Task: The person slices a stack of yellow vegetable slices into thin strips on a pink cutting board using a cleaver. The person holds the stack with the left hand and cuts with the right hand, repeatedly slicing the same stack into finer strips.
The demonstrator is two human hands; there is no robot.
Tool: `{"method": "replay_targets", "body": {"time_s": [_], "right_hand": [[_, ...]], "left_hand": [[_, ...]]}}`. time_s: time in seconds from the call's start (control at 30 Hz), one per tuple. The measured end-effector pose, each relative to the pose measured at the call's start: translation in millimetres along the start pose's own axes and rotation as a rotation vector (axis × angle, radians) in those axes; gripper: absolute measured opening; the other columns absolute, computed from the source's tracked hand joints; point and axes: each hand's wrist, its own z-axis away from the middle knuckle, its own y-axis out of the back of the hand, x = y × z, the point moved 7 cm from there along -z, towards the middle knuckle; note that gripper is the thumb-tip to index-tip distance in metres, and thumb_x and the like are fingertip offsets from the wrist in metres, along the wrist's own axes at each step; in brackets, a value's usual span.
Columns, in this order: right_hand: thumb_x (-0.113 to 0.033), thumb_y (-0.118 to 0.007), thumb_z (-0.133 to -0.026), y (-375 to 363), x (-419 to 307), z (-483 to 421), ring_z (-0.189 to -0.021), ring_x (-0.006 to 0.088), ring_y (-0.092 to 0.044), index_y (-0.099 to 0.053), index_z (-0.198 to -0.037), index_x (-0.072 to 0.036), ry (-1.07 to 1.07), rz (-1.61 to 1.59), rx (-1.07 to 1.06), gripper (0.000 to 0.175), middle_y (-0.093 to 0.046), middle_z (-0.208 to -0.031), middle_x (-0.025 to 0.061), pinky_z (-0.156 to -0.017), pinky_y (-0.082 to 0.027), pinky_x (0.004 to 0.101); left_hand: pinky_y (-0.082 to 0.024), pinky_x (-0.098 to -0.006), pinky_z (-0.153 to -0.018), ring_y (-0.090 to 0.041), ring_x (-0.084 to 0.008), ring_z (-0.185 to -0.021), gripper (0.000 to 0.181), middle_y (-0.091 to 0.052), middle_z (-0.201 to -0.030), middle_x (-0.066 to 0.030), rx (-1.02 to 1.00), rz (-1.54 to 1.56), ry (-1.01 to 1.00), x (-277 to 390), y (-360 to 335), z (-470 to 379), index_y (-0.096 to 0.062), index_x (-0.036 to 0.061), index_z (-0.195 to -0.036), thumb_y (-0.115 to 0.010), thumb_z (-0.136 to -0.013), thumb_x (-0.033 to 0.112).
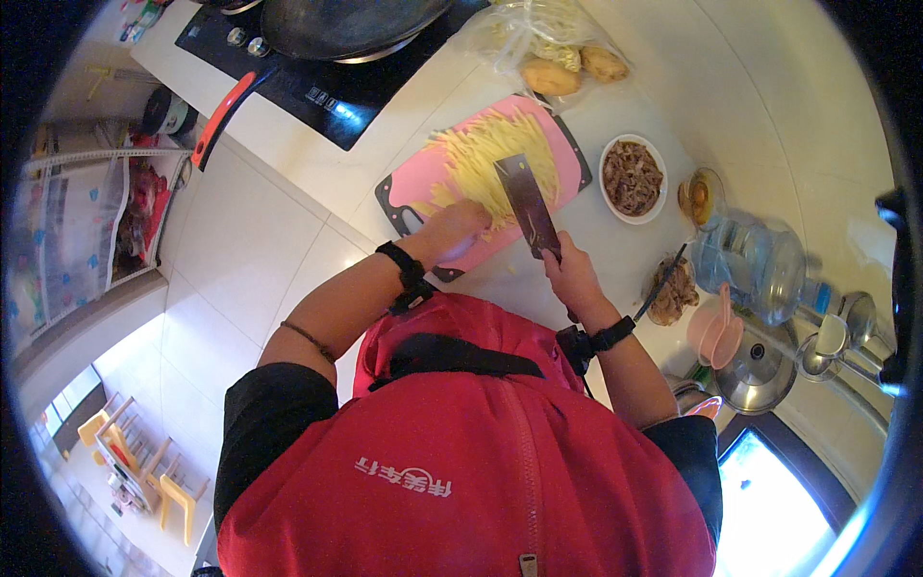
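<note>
My right hand grips the handle of a dark-bladed cleaver, its blade lying over the right part of a heap of pale yellow strips, which look like cut potato. A pink cutting board with dark corners carries the heap. Curled at the heap's near edge, my left hand touches the strips. Its fingertips are hidden, so I cannot tell whether it holds any. A few strips lie just left of the blade, by my left fingers.
Behind the board lies a clear plastic bag with potatoes. At right stand a white bowl of sliced meat, a small glass bowl and a blue water jug. A wok sits on the induction cooktop, its red handle jutting past the counter.
</note>
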Motion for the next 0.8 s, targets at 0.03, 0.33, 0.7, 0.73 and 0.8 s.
{"method": "replay_targets", "body": {"time_s": [0.03, 0.33, 0.7, 0.73, 0.8], "right_hand": [[-0.015, -0.057, -0.093, -0.2, 2.3, 1.1, -0.069, 0.0405, -0.063, -0.046, -0.102, -0.002, 0.023, 0.000, 0.033, 0.019, -0.062, -0.074, 0.0227, -0.061, -0.048, 0.0477], [-0.014, -0.058, -0.094, 2.8, 6.8, 3.2, -0.059, 0.0297, -0.063, -0.047, -0.100, -0.002, 0.009, -0.038, 0.074, 0.018, -0.061, -0.066, 0.0153, -0.055, -0.048, 0.0400], [-0.018, -0.056, -0.093, 7.0, 6.5, 15.4, -0.084, 0.0492, -0.061, -0.046, -0.107, -0.003, -0.028, -0.097, 0.053, 0.022, -0.064, -0.087, 0.0283, -0.069, -0.048, 0.0563], [-0.018, -0.056, -0.093, 6.4, 6.7, 16.0, -0.084, 0.0493, -0.061, -0.046, -0.107, -0.003, -0.035, -0.094, 0.048, 0.022, -0.064, -0.087, 0.0284, -0.069, -0.048, 0.0564], [-0.018, -0.056, -0.093, 5.2, 6.8, 15.7, -0.084, 0.0493, -0.061, -0.046, -0.106, -0.003, -0.059, -0.097, 0.033, 0.022, -0.064, -0.087, 0.0286, -0.069, -0.048, 0.0564]], "left_hand": [[-0.052, -0.0417, -0.073, -0.062, -0.0336, -0.089, 0.015, -0.062, -0.089, -0.0160, 0.032, 0.070, -0.009, -1.4, 8.8, 1.4, -0.065, 0.0030, -0.090, -0.058, -0.078, 0.009], [-0.051, -0.0423, -0.075, -0.063, -0.0353, -0.085, 0.015, -0.064, -0.091, -0.0167, -0.005, 0.181, -0.082, 0.5, 10.9, 9.6, -0.067, 0.0034, -0.090, -0.059, -0.078, 0.009], [-0.048, -0.0480, -0.058, -0.063, -0.0388, -0.063, 0.024, -0.061, -0.065, -0.0219, -0.212, -0.043, -0.104, 32.8, -12.5, -14.4, -0.065, 0.0015, -0.066, -0.056, -0.082, 0.017], [-0.048, -0.0480, -0.058, -0.062, -0.0386, -0.062, 0.023, -0.061, -0.064, -0.0218, -0.217, -0.060, -0.135, 31.5, -15.2, -13.6, -0.064, 0.0016, -0.065, -0.057, -0.082, 0.016], [-0.048, -0.0476, -0.058, -0.063, -0.0378, -0.063, 0.020, -0.061, -0.066, -0.0212, -0.262, -0.076, -0.146, 30.4, -17.0, -12.5, -0.064, 0.0014, -0.066, -0.058, -0.080, 0.015]]}}
